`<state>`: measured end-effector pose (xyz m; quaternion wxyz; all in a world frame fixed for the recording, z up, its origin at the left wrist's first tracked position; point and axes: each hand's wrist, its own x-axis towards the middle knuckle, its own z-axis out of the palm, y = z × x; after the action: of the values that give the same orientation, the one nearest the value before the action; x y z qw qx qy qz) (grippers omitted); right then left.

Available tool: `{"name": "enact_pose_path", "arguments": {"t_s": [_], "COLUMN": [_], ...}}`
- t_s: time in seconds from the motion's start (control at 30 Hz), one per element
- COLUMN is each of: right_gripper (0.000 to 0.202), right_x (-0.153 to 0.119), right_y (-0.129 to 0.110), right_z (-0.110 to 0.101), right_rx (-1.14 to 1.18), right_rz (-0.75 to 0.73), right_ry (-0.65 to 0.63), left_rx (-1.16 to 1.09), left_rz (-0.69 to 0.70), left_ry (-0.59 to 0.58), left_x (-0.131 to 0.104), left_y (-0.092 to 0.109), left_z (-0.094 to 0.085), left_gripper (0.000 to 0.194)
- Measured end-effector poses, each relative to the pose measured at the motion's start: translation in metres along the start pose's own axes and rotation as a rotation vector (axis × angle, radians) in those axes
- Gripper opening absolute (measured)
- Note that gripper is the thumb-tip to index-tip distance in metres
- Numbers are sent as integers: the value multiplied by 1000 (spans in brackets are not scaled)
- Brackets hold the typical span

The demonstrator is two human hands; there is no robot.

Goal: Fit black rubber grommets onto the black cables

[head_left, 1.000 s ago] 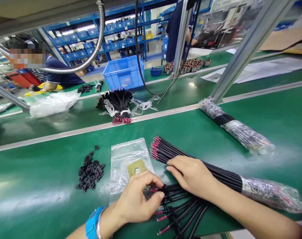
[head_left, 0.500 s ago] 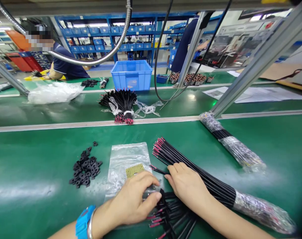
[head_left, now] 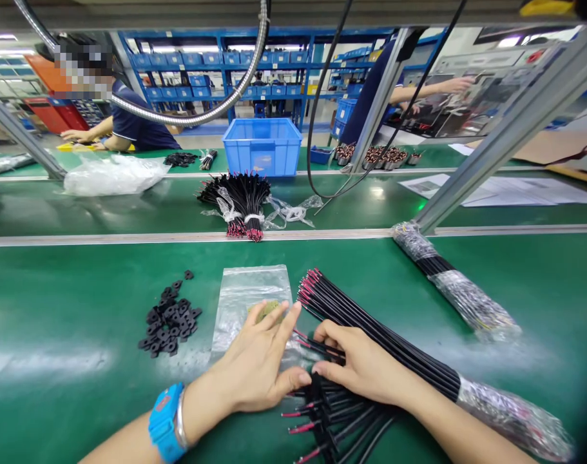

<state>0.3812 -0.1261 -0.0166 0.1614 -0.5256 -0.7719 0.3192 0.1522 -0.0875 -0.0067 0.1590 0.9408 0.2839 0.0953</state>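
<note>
The left hand [head_left: 254, 367] is held palm down over the lower part of a clear plastic bag [head_left: 254, 280], its fingers spread apart and pointed forward, its thumb stretched out sideways. A blue wristband [head_left: 165, 422] and a silvery bangle [head_left: 180, 419] are worn on that wrist. The right hand [head_left: 370, 361] is arched low on the counter [head_left: 80, 309], with forefinger and thumb set apart around two or so loose black cables [head_left: 317, 347]; whether these are gripped by the other fingers cannot be told.

The cables are smooth and round, and red or pink inner leads with bright tips are exposed at their ends. Just beyond the right hand, a thick cable bundle [head_left: 384, 335] is fanned slightly at its red tips, its far end being sheathed in crinkled clear wrap [head_left: 513, 415]. Nearer the body, below both hands, other cables [head_left: 356, 428] are laid side by side, and small black pieces [head_left: 322, 412] are fitted across them near their tips. A yellowish flat piece [head_left: 270, 310] is partly covered by the left fingers. To the left, small matte black parts [head_left: 170, 322], some with holes, are heaped loosely.

Printed sheets [head_left: 496, 190] are laid farther back; their print is too small to be read.
</note>
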Motion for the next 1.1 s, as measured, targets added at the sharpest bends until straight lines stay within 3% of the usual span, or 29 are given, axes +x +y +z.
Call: {"name": "enact_pose_path", "arguments": {"t_s": [0.13,0.27,0.33,0.43,0.53,0.67,0.77,0.83,0.97,1.1], "right_gripper": [43,43,34,14,10,17,21,23,22,21], "right_x": [0,-1,-1,-1,-2,-2,-2,-2,-1,0], "right_y": [-4,-7,-7,-4,-1,1,2,2,1,-3], "right_z": [-6,-4,-1,3,4,4,5,5,5,3], "right_rx": [77,148,126,38,14,9,3,8,27,43], "right_rz": [58,47,67,68,7,-30,-8,1,-4,-22], "right_ry": [-42,-5,12,31,27,59,92,103,110,113], "left_rx": [-22,-34,3,74,141,159,119,61,-106,-392], "left_rz": [24,-22,-172,-520,-799,-884,-868,-855,-837,-717], "left_ry": [8,97,188,283,237,287,346,370,439,420], "left_x": [2,-2,-12,-41,-70,-75,-59,-51,-45,-33], "left_y": [-8,-20,-38,-77,-116,-147,-156,-158,-148,-114], "left_z": [-1,-28,-53,-90,-107,-92,-74,-67,-69,-70], "left_gripper": [89,64,49,39,30,32,35,25,13,25]}}
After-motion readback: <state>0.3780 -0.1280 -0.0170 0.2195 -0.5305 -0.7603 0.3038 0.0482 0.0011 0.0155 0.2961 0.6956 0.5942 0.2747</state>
